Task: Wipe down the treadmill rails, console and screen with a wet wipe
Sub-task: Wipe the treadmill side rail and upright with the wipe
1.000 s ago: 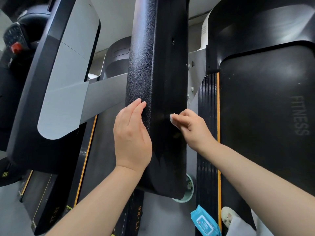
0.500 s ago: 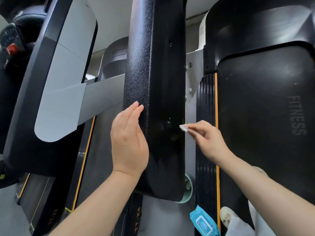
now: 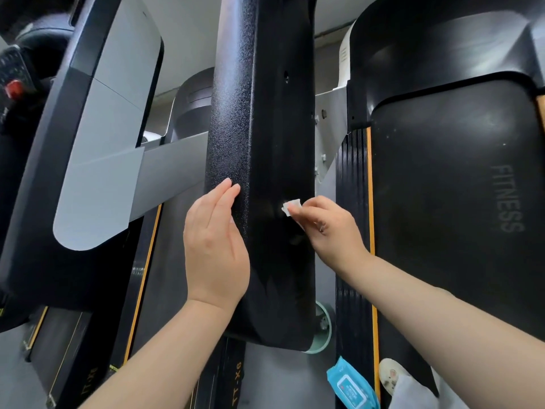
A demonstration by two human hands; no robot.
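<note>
While the person's two bare forearms reach up from below, a blue wet-wipe packet (image 3: 352, 386) lies on the floor under the right forearm, just beside a light shoe (image 3: 388, 374) at the edge of the treadmill belt (image 3: 460, 187), which carries the word FITNESS. A pale green round base (image 3: 323, 329) peeks out behind the lower end of the rail, between the two wrists.

The left hand (image 3: 213, 246) is open, its fingers straight and together, laid flat against the left edge of the black textured rail (image 3: 259, 143) that stands upright between both hands. The right hand (image 3: 327, 228) has its fingers curled round a small white wet wipe (image 3: 290, 206), pinching it so that only a crumpled corner shows past the fingertips; that corner touches the smoother right face of the rail, level with the left hand's fingertips. The two hands are apart, one on each side of the rail.

Right of the right hand runs a ribbed black side strip (image 3: 352, 202) with an orange line along the belt. Left of the left hand, a grey crossbar (image 3: 165, 172) joins a second grey-and-black upright (image 3: 97, 143). Farther off on that side, a console with a red button (image 3: 13, 87) shows, blurred.
</note>
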